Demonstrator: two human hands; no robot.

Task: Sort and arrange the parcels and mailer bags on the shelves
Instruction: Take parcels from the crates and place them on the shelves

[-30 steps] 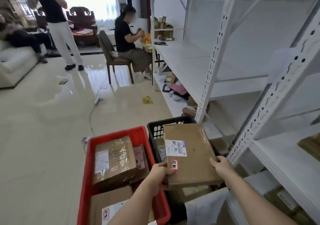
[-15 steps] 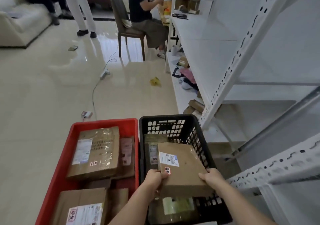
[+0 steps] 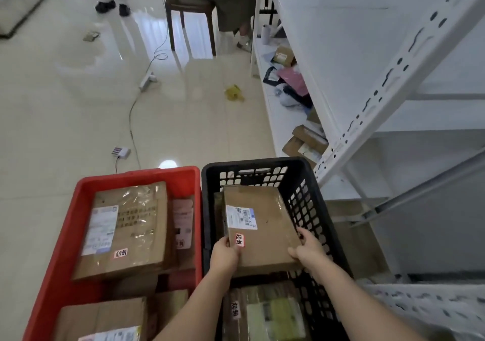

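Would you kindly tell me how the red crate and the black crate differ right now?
The red crate has solid walls; the black crate has perforated lattice walls. The red crate's parcels lie untouched, while in the black crate a brown parcel is gripped by the left hand and right hand. Both stand side by side on the floor, holding labelled cardboard parcels.

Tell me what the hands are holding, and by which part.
A flat brown parcel over the black crate: left hand grips its near left corner, right hand its near right corner.

Two crates (image 3: pixel 136 180), two hands (image 3: pixel 225 258)
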